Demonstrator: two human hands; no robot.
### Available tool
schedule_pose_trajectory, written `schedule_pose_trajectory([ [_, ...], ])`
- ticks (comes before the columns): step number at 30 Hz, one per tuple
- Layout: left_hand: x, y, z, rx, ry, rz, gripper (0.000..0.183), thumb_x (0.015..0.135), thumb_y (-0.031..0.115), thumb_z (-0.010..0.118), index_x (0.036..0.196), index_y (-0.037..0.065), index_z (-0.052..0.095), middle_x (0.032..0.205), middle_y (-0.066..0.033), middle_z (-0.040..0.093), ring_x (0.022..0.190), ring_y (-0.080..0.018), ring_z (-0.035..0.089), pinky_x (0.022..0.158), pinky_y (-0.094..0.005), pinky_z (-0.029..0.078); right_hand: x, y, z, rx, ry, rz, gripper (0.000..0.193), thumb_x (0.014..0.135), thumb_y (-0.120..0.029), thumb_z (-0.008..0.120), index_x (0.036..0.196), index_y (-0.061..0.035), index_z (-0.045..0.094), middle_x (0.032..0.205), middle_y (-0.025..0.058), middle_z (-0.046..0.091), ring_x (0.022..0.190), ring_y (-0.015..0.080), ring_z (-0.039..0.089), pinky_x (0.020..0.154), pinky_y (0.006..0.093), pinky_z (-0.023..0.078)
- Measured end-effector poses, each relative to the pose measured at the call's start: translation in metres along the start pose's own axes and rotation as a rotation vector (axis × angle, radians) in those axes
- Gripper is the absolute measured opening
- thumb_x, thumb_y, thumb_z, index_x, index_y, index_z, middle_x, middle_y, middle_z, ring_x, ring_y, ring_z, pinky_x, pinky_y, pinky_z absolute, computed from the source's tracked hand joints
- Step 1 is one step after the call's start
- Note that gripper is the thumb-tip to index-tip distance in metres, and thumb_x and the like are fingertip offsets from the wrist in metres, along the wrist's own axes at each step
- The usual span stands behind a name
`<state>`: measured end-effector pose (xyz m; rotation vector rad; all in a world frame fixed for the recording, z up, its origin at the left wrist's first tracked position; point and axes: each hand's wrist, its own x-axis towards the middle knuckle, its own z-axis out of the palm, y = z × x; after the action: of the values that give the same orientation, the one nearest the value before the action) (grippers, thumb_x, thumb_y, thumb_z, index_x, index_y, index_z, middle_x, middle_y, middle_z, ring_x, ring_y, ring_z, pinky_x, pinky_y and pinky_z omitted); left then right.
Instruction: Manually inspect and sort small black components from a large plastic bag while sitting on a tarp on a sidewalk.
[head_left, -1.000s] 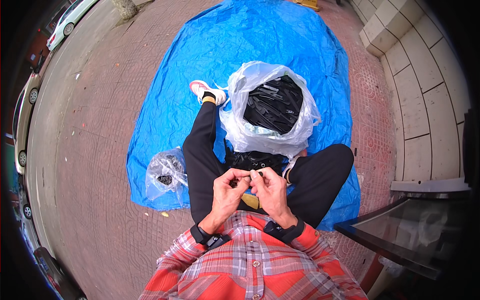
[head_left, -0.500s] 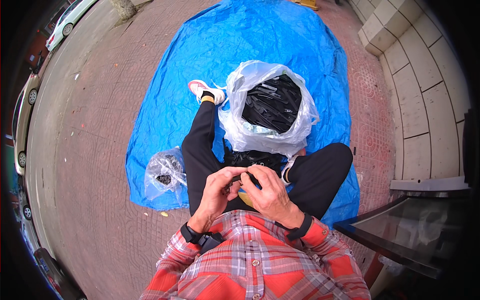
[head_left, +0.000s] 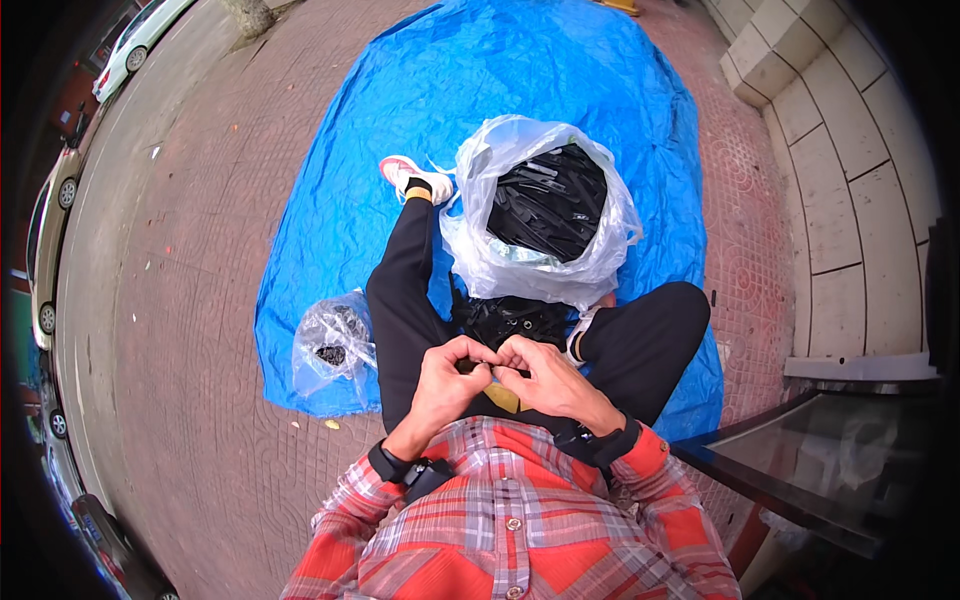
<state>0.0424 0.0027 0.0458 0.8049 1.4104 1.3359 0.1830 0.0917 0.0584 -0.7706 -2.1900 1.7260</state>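
Note:
My left hand [head_left: 448, 383] and my right hand [head_left: 553, 378] meet in front of my lap, fingertips pinched together. Both are closed around something small and dark that my fingers mostly hide; its kind cannot be made out. Just beyond them, between my legs, lies a pile of black flat strip-like pieces [head_left: 515, 322] with a few shiny ring-like spots. Behind that pile stands a large translucent white plastic bag [head_left: 475, 235], its mouth open, full of long black strip-like pieces [head_left: 550, 203].
A small clear plastic bag [head_left: 312, 370] with small dark pieces sits left of my leg. Everything rests on a blue tarp [head_left: 340, 190] over red paving [head_left: 190, 300]. A dark-framed glass panel [head_left: 800, 460] is near right, a stone wall [head_left: 830, 220] beyond, parked cars [head_left: 50, 240] far left.
My hands have drawn their fingertips together and tilted inward. The dark piece that showed between them is now mostly covered. The view has shifted slightly.

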Motion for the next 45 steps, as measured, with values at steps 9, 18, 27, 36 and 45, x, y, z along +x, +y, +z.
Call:
schedule_pose_trajectory([
  [9, 0.006, 0.008, -0.01, -0.071, -0.068, -0.008, 0.018, 0.076, 0.004, 0.069, 0.093, 0.002, 0.064, 0.074, 0.0034, 0.052, 0.064, -0.0039, 0.046, 0.06, -0.0185, 0.039, -0.004, -0.01, 0.0, 0.644, 0.066, 0.139, 0.018, 0.088, -0.01, 0.049, 0.104, -0.0029, 0.049, 0.082, 0.001, 0.053, 0.064, 0.0047, 0.048, 0.053, 0.0186, 0.038],
  [18, 0.005, -0.002, -0.005, -0.124, -0.031, 0.057, 0.016, 0.073, 0.007, 0.071, 0.086, 0.001, 0.065, 0.071, 0.0029, 0.046, 0.063, -0.004, 0.039, 0.057, -0.02, 0.034, 0.0, -0.004, 0.004, 0.958, 0.064, 0.195, 0.025, 0.089, -0.024, 0.055, 0.101, -0.0029, 0.054, 0.078, -0.0015, 0.055, 0.063, 0.0015, 0.047, 0.051, 0.0146, 0.034],
  [27, 0.0, 0.005, 0.0, -0.001, -0.101, 0.149, 0.02, 0.071, 0.007, 0.073, 0.089, 0.001, 0.067, 0.071, 0.0016, 0.049, 0.062, -0.0049, 0.041, 0.056, -0.0202, 0.032, -0.007, -0.002, -0.005, 1.065, 0.069, 0.336, 0.009, 0.082, -0.01, 0.058, 0.085, -0.004, 0.052, 0.072, 0.0013, 0.055, 0.056, 0.0055, 0.047, 0.046, 0.0169, 0.034],
  [36, -0.001, 0.006, 0.001, 0.051, -0.121, 0.169, 0.021, 0.071, 0.01, 0.073, 0.089, 0.002, 0.067, 0.072, 0.001, 0.05, 0.063, -0.0057, 0.042, 0.058, -0.0207, 0.035, -0.009, -0.002, -0.014, 1.014, 0.03, 0.319, 0.022, 0.078, -0.001, 0.06, 0.091, -0.005, 0.043, 0.074, 0.0036, 0.056, 0.054, 0.0061, 0.05, 0.043, 0.0155, 0.034],
  [45, 0.001, 0.009, -0.004, 0.154, -0.224, 0.244, 0.02, 0.07, 0.011, 0.073, 0.088, 0.005, 0.067, 0.073, 0.0004, 0.052, 0.061, -0.0069, 0.043, 0.055, -0.0204, 0.036, -0.012, -0.006, -0.013, 0.802, -0.058, 0.349, 0.026, 0.083, -0.021, 0.064, 0.093, -0.0031, 0.048, 0.072, 0.0032, 0.057, 0.055, 0.0044, 0.048, 0.044, 0.0152, 0.033],
])
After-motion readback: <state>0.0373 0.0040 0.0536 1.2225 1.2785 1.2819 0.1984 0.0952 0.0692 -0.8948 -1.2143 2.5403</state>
